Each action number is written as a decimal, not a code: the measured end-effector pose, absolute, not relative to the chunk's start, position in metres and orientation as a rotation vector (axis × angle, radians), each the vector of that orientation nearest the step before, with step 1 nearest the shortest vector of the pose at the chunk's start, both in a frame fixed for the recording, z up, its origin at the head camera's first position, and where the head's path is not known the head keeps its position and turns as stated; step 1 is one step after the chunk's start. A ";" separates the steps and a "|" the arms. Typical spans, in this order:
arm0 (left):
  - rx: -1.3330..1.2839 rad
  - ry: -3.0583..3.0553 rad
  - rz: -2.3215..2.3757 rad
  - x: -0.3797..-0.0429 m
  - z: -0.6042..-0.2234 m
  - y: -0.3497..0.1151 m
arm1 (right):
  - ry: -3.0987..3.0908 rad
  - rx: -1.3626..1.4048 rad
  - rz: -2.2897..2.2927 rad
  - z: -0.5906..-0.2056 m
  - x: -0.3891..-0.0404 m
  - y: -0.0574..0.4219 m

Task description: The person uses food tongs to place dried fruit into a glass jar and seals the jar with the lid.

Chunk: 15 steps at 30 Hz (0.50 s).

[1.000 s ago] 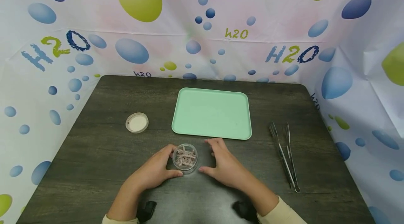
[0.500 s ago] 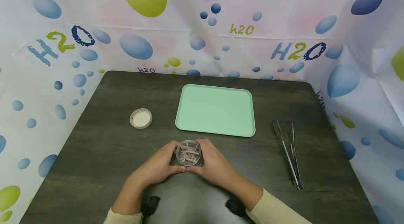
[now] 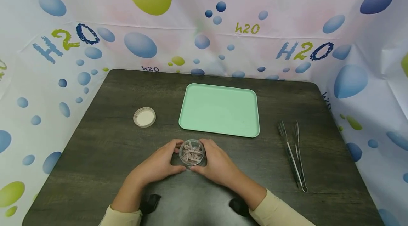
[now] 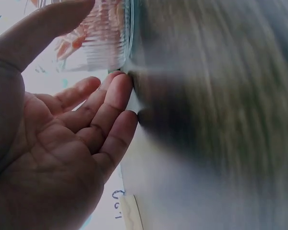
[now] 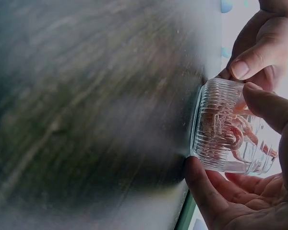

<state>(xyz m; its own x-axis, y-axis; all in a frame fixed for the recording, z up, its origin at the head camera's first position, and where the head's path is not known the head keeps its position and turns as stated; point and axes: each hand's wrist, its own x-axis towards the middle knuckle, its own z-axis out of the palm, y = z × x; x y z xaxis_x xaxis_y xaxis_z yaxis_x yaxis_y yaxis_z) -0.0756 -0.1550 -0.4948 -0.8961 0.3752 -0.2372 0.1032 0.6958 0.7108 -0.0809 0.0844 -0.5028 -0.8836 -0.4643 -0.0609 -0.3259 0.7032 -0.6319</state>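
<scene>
A small ribbed glass jar (image 3: 191, 152) without a lid on it stands upright on the dark table, holding thin, pinkish curled pieces (image 5: 237, 134) whose kind I cannot tell. My right hand (image 3: 220, 164) grips the jar from the right, its thumb on the near side and fingers on the far side. On the left, my left hand (image 3: 157, 164) is curved loosely beside the jar; in the left wrist view its relaxed fingers (image 4: 117, 96) lie a little apart from the glass. The jar's round lid (image 3: 145, 117) lies inside up, farther back on the left.
Behind the jar lies a light green rectangular tray (image 3: 220, 111). Metal tongs (image 3: 294, 157) rest at the right, spread apart. A patterned curtain (image 3: 178, 17) with printed bubbles closes off the table's back and sides.
My right hand came in from the right and took hold of the jar. My left hand then loosened and drew slightly away from it. The camera view shifted a little.
</scene>
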 end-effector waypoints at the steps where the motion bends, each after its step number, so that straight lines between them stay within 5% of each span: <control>1: 0.371 2.541 1.034 -0.076 -0.494 -0.156 | 2.699 -0.636 -0.937 -0.503 -0.081 0.085; 15: 0.330 2.700 0.982 -0.080 -0.490 -0.178 | 2.715 -0.640 -0.903 -0.503 -0.081 0.084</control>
<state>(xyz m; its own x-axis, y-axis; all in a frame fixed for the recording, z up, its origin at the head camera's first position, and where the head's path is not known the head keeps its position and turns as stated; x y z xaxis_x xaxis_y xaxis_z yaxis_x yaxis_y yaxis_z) -0.0802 -0.1783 -0.4897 -0.9434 0.2936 -0.1542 0.1259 0.7472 0.6525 -0.0811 0.0842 -0.5031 -0.8839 -0.4640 -0.0593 -0.3360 0.7179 -0.6096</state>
